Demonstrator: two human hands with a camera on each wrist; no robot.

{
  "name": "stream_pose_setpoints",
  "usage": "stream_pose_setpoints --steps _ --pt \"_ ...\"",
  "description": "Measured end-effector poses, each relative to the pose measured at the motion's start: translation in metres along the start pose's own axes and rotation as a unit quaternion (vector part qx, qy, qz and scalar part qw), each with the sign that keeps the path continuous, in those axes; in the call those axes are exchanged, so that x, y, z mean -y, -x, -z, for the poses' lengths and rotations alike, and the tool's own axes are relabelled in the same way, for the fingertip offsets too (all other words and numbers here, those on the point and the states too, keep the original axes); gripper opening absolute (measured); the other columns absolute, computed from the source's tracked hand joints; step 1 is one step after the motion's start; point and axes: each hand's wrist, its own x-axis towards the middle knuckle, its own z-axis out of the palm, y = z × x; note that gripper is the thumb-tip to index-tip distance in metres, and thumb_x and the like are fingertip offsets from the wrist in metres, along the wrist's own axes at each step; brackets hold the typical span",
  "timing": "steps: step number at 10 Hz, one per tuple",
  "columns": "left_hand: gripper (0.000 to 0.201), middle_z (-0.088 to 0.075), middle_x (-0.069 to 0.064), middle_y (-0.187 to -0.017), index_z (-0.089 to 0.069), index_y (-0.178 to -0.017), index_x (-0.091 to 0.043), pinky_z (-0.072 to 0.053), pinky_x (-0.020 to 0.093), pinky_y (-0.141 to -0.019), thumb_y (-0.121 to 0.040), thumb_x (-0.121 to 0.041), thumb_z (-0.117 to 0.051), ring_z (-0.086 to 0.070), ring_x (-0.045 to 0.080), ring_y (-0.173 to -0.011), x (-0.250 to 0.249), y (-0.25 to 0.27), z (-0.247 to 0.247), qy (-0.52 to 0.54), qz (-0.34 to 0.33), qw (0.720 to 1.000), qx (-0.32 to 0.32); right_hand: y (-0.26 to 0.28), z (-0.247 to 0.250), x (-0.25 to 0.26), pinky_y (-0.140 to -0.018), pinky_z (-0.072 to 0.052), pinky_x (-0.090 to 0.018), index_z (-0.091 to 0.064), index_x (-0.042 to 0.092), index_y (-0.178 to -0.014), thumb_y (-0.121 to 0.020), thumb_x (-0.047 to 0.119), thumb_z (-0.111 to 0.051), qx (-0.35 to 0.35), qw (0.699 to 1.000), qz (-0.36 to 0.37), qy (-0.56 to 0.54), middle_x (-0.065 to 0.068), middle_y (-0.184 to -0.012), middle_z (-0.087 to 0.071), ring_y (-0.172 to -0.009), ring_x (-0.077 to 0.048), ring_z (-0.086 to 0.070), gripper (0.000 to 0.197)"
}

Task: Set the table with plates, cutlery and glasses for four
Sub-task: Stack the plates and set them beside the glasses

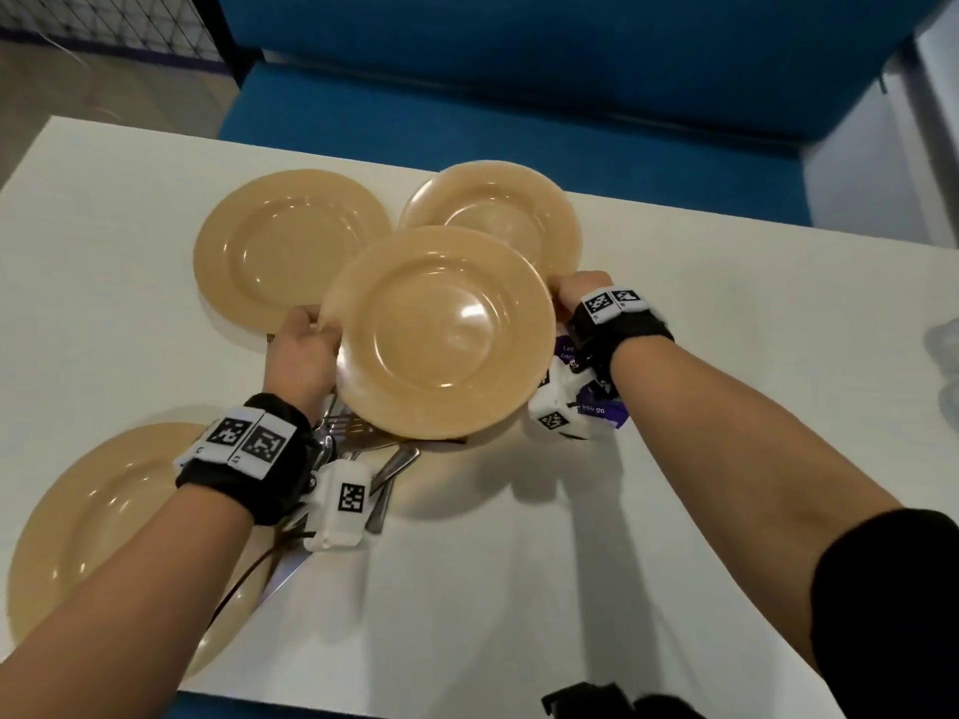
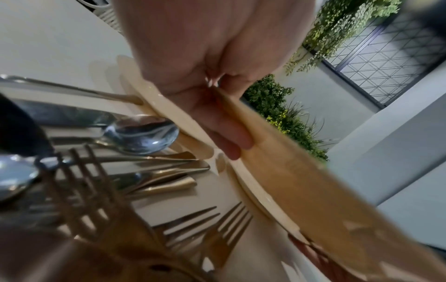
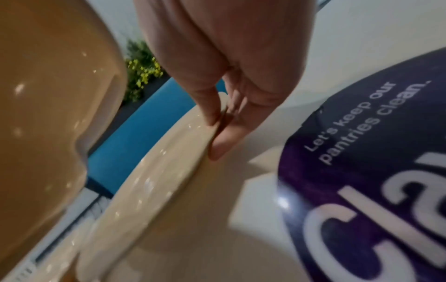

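Observation:
Four tan plates are on or over the white table [image 1: 674,537]. My left hand [image 1: 303,345] [image 2: 217,106] pinches the left rim of the centre plate [image 1: 441,334] [image 2: 301,190], which is raised over a pile of forks, spoons and knives [image 1: 373,459] [image 2: 144,137]. The right wrist view shows this plate [image 3: 48,95] from below. My right hand [image 1: 576,293] [image 3: 216,129] pinches the near rim of the far right plate [image 1: 498,205] [image 3: 156,181], which lies on the table. Another plate [image 1: 280,246] lies far left, and one more [image 1: 104,537] sits near left under my left forearm.
A purple round sticker [image 1: 604,409] [image 3: 362,171] with white lettering lies on the table under my right wrist. A blue bench [image 1: 519,96] runs along the far edge. Something clear and blurred [image 1: 944,339] sits at the right edge. Bare tabletop stretches to the near right.

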Motion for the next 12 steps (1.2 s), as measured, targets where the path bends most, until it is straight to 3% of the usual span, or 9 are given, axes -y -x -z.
stream_pose_setpoints --steps 1,2,3,5,6,7,9,11,12 --pt "0.016 -0.066 0.013 -0.108 -0.057 -0.094 -0.024 -0.050 0.052 -0.089 -0.080 -0.025 -0.049 -0.061 0.033 -0.100 0.005 -0.003 0.001 0.011 0.007 1.000 -0.017 0.000 0.021 0.001 -0.081 -0.049 -0.028 -0.057 0.013 -0.092 -0.096 0.018 -0.046 -0.092 0.994 0.013 -0.054 -0.009 -0.099 -0.060 -0.103 -0.029 -0.061 0.013" --pt "0.018 -0.064 0.006 -0.100 -0.055 -0.098 -0.024 -0.049 0.049 -0.091 -0.082 -0.024 -0.049 -0.060 0.028 -0.094 0.006 -0.005 -0.003 0.012 -0.002 0.999 -0.042 -0.014 0.043 -0.007 -0.081 -0.053 -0.024 -0.036 0.023 -0.068 -0.099 0.017 -0.040 -0.158 0.947 -0.020 -0.278 0.002 -0.080 -0.046 -0.077 -0.013 -0.056 0.031" --pt "0.017 -0.061 0.006 -0.101 -0.052 -0.105 -0.020 -0.048 0.042 -0.087 -0.089 -0.021 -0.047 -0.058 0.028 -0.095 0.002 -0.007 -0.014 0.012 -0.026 0.999 -0.044 -0.003 0.045 -0.007 -0.078 -0.054 -0.034 -0.045 0.015 -0.066 -0.093 0.011 -0.047 -0.167 0.951 0.026 -0.259 -0.003 -0.068 -0.048 -0.060 -0.014 -0.050 0.028" --pt "0.012 -0.062 0.005 -0.102 -0.051 -0.103 -0.021 -0.047 0.035 -0.084 -0.095 -0.023 -0.042 -0.057 0.023 -0.095 -0.012 -0.014 -0.029 0.062 -0.055 0.996 -0.021 0.028 -0.001 -0.006 -0.095 -0.049 -0.042 -0.061 0.016 -0.118 -0.089 0.029 -0.050 -0.090 0.991 0.096 -0.014 -0.004 -0.109 -0.066 -0.102 -0.026 -0.061 0.033" --pt "0.024 -0.061 0.004 -0.101 -0.055 -0.109 -0.015 -0.047 0.035 -0.087 -0.100 -0.026 -0.036 -0.057 0.023 -0.097 -0.014 -0.023 -0.019 0.061 -0.084 0.995 0.007 0.040 -0.024 -0.003 -0.092 -0.052 -0.047 -0.051 0.019 -0.131 -0.090 0.020 -0.055 -0.033 0.991 0.061 -0.116 -0.009 -0.121 -0.062 -0.107 -0.030 -0.061 0.042" --pt "0.032 -0.065 0.003 -0.106 -0.059 -0.107 -0.020 -0.051 0.037 -0.089 -0.100 -0.034 -0.031 -0.061 0.020 -0.100 -0.021 -0.041 0.010 0.043 -0.074 0.996 0.025 0.047 -0.049 0.006 -0.088 -0.054 -0.046 -0.058 -0.001 -0.119 -0.087 0.008 -0.062 -0.036 0.976 0.014 -0.217 -0.016 -0.105 -0.065 -0.096 -0.033 -0.063 0.033" --pt "0.053 -0.041 0.013 -0.144 -0.032 -0.144 -0.008 -0.034 0.036 -0.108 -0.094 -0.021 -0.046 -0.042 0.031 -0.131 -0.019 -0.112 0.097 -0.194 -0.021 0.977 -0.092 0.062 -0.096 0.039 -0.084 -0.055 -0.046 -0.061 0.001 -0.114 -0.085 0.006 -0.065 -0.114 0.947 0.002 -0.301 -0.015 -0.103 -0.066 -0.092 -0.031 -0.063 0.030" --pt "0.033 -0.064 0.022 -0.113 -0.056 -0.103 -0.009 -0.054 0.046 -0.088 -0.072 -0.017 -0.060 -0.065 0.034 -0.093 -0.005 -0.149 0.123 -0.098 0.033 0.989 0.103 0.079 -0.136 0.064 -0.083 -0.055 -0.042 -0.058 0.003 -0.119 -0.087 0.009 -0.062 -0.135 0.938 0.026 -0.319 -0.012 -0.103 -0.064 -0.091 -0.027 -0.062 0.033" --pt "0.023 -0.063 0.017 -0.103 -0.055 -0.112 -0.005 -0.056 0.044 -0.083 -0.089 -0.006 -0.051 -0.063 0.031 -0.089 -0.015 -0.152 0.135 -0.036 0.003 0.989 0.144 0.088 -0.152 0.071 -0.087 -0.054 -0.045 -0.055 0.007 -0.121 -0.088 0.018 -0.060 -0.167 0.942 0.058 -0.285 -0.012 -0.111 -0.064 -0.096 -0.028 -0.063 0.036"
